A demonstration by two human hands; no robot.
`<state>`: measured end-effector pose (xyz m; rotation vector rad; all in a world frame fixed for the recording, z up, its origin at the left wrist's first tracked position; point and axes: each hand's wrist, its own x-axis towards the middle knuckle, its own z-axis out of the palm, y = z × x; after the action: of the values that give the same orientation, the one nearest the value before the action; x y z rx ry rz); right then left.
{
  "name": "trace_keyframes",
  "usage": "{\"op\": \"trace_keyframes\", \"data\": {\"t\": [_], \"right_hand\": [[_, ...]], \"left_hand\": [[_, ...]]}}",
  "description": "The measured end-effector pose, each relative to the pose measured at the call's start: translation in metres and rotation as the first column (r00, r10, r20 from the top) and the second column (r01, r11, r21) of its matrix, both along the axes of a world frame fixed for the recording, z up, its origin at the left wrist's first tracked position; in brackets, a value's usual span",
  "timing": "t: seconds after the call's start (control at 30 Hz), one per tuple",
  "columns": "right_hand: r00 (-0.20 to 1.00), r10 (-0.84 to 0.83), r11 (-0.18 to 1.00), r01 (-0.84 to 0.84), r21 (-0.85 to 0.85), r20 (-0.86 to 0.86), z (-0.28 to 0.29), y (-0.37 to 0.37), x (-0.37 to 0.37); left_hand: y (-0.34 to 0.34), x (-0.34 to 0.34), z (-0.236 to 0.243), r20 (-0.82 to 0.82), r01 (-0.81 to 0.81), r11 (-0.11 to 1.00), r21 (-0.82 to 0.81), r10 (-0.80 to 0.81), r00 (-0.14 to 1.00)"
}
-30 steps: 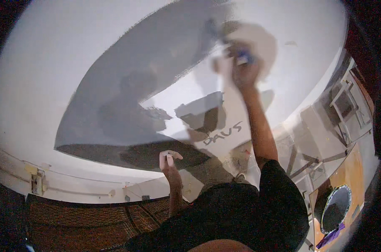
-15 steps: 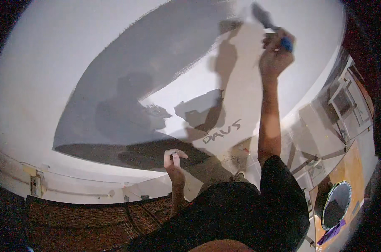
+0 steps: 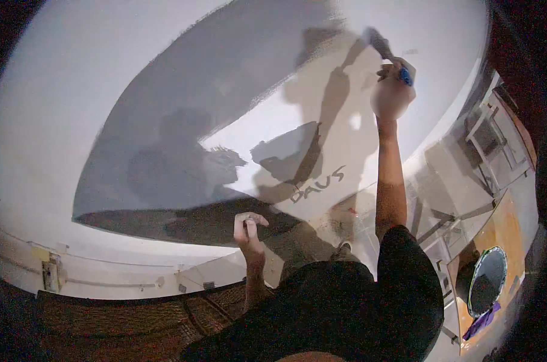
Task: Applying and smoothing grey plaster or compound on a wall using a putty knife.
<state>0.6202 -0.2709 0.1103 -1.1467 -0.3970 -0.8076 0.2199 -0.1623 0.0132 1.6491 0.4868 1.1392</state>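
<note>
In my raised right hand (image 3: pixel 394 90) is a paintbrush (image 3: pixel 379 43) with a blue handle and dark bristles, its tip pointing up and left. The tip meets its own shadow on the white wall (image 3: pixel 433 90), at or very near the surface. Left of the brush a broad curved band of grey paint (image 3: pixel 183 90) sweeps down the wall. My left hand (image 3: pixel 248 229), low in front of the dark lower part of the band, has loosely bent fingers with a gap beside the thumb. Nothing shows in it.
A wooden table (image 3: pixel 510 232) at the right carries an oval tray of dark grey paint (image 3: pixel 489 280) and a purple cloth (image 3: pixel 481 321). A light-coloured frame (image 3: pixel 496 145) stands behind it. Dark woven furniture (image 3: pixel 123 329) lies at lower left. Dark hand lettering (image 3: pixel 317 186) marks the wall.
My right hand and the brush have come down a little on the wall. Their shadow has shifted with them. The left hand stays nearly where it was.
</note>
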Motion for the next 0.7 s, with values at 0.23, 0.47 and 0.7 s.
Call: {"op": "trace_keyframes", "data": {"t": [0.23, 0.47, 0.7], "right_hand": [[0.832, 0.459, 0.817, -0.258, -0.515, 0.311, -0.034, 0.089, -0.148], [0.976, 0.186, 0.959, -0.206, -0.193, -0.117, -0.009, 0.068, -0.117], [1.0, -0.011, 0.946, 0.018, -0.325, 0.025, -0.012, 0.119, -0.18]], "left_hand": [[0.017, -0.022, -0.001, -0.011, 0.083, 0.992, -0.096, -0.084, 0.996], [0.06, -0.091, -0.001, 0.063, 0.12, 0.981, -0.149, -0.112, 0.992], [0.117, -0.183, -0.082, 0.006, 0.04, 0.894, 0.446, -0.047, 0.999]]}}
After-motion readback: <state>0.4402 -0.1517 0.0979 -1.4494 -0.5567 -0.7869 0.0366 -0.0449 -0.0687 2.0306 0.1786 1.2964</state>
